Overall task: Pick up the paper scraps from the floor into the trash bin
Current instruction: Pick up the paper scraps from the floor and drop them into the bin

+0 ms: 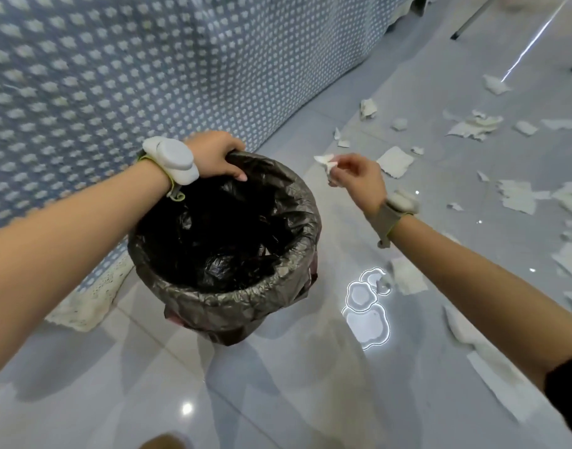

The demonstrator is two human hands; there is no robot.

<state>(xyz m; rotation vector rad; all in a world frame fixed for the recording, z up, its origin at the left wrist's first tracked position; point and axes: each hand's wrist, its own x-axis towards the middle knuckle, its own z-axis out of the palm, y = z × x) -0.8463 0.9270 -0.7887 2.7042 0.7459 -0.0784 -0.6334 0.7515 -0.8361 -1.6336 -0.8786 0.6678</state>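
A round trash bin (297,202) lined with a dark plastic bag stands on the glossy floor in the middle of the view. My left hand (215,157) grips its far rim, fingers curled over the bag's edge. Just right of the bin's rim, my right hand (359,176) pinches a small white paper scrap (325,161) between fingertips, held in the air above the floor. Several more white paper scraps (395,162) lie scattered over the floor to the right, and a larger torn scrap (472,126) lies farther back.
A blue cloth with white dots (148,76) hangs down to the floor behind and left of the bin. Thin furniture legs (469,19) stand at the top right. Larger paper sheets (498,380) lie under my right forearm. Ceiling lights reflect on the tiles.
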